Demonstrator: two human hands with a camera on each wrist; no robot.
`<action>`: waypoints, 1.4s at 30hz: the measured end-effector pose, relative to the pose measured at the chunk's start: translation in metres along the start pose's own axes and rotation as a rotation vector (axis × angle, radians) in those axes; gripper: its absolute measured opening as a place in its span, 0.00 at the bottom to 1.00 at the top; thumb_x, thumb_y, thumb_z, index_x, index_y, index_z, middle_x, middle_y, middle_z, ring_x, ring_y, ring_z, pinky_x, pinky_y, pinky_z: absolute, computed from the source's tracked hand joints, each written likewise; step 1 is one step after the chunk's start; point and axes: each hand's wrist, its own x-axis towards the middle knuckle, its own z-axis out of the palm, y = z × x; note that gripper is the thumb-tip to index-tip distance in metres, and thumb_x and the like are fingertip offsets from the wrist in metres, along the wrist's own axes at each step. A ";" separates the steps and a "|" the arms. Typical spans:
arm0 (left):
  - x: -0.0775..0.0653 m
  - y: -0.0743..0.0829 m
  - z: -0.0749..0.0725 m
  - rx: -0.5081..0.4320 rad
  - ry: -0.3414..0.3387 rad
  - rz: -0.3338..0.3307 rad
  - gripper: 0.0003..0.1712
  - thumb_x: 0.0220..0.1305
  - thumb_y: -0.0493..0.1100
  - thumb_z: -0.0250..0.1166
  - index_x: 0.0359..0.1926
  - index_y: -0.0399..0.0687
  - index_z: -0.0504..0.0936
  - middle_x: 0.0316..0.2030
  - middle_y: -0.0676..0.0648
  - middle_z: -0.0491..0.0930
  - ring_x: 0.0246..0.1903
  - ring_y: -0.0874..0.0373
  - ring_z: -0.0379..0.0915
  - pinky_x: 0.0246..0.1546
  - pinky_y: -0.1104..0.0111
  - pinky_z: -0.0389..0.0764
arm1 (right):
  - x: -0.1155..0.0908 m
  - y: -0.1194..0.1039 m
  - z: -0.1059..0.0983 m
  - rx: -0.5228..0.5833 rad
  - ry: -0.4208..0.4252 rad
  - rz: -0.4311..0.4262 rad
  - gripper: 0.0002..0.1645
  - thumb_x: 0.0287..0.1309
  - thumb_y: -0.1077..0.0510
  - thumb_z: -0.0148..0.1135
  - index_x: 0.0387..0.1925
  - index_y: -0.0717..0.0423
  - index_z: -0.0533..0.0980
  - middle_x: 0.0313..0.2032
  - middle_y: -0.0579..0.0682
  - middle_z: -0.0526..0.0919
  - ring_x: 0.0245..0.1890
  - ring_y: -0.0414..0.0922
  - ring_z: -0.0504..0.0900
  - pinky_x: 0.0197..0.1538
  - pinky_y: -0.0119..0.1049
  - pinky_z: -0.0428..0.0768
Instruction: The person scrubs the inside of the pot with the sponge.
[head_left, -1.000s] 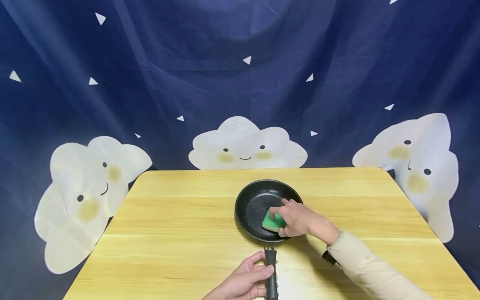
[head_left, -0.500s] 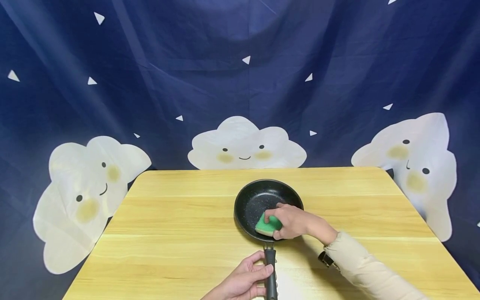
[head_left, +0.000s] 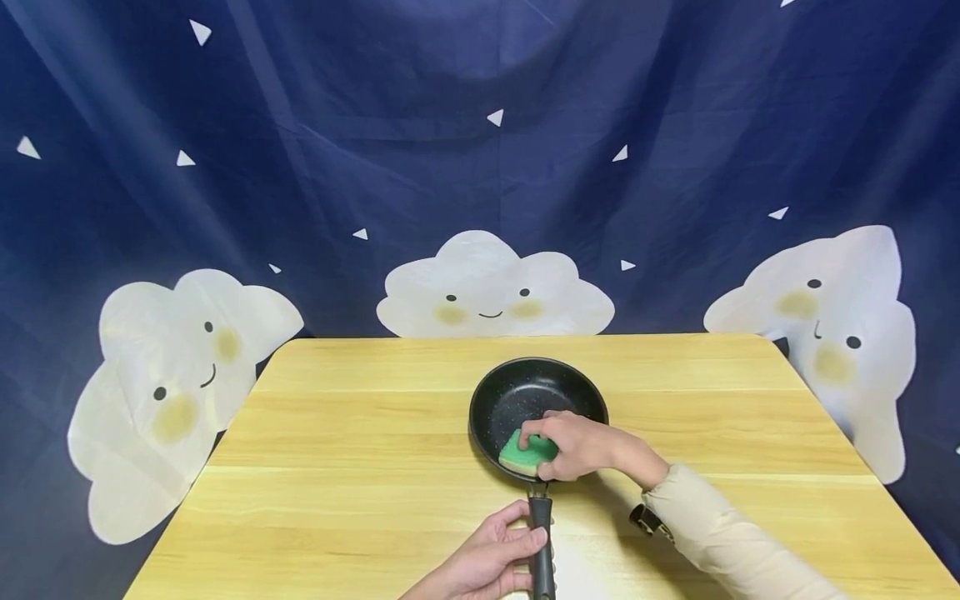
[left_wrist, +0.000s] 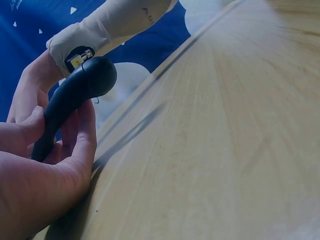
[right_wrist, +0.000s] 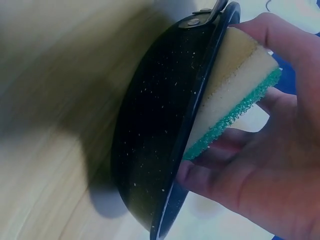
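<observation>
A black speckled frying pan (head_left: 513, 396) lies at the middle of the table in the head view, its handle pointing toward me. My left hand (head_left: 487, 557) grips the black handle (head_left: 542, 513), thumb on top; the left wrist view shows the fingers curled round the handle's (left_wrist: 67, 97) underside. Inside the pan, on its near side, my right hand (head_left: 581, 446) holds a sponge with a green scouring face (head_left: 527, 458) turned up. Seen from the right wrist, the sponge (right_wrist: 232, 75) is pinched between thumb and fingers at the pan's rim, its pale side against the inside.
The light wooden table (head_left: 337, 500) runs out to both sides of the pan. Behind it hangs a dark blue curtain (head_left: 420, 150) with white clouds. A cream sleeve (head_left: 723, 533) with a black wrist strap (head_left: 649, 522) crosses the table's right side.
My right hand has slid the sponge to the left and slightly nearer along the pan's inside. The left hand and the pan have stayed in place.
</observation>
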 end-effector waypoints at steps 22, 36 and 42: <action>0.000 0.000 -0.002 -0.027 -0.016 0.005 0.12 0.78 0.38 0.58 0.58 0.50 0.71 0.34 0.53 0.79 0.38 0.61 0.78 0.41 0.64 0.85 | 0.016 0.004 0.013 0.134 0.067 -0.071 0.20 0.53 0.56 0.67 0.49 0.51 0.79 0.30 0.49 0.77 0.31 0.44 0.71 0.33 0.31 0.68; 0.000 0.000 0.000 -0.021 -0.001 -0.007 0.14 0.77 0.39 0.60 0.59 0.48 0.71 0.35 0.53 0.79 0.39 0.61 0.78 0.42 0.63 0.85 | 0.020 0.000 0.020 0.171 0.124 -0.038 0.20 0.56 0.55 0.67 0.51 0.53 0.77 0.30 0.51 0.78 0.30 0.43 0.72 0.37 0.32 0.71; 0.000 0.001 0.000 -0.024 -0.004 -0.008 0.12 0.77 0.38 0.59 0.57 0.49 0.71 0.35 0.53 0.79 0.39 0.62 0.78 0.42 0.64 0.85 | 0.025 -0.001 0.024 0.192 0.142 -0.017 0.20 0.59 0.54 0.67 0.52 0.54 0.77 0.31 0.49 0.79 0.30 0.40 0.74 0.36 0.33 0.74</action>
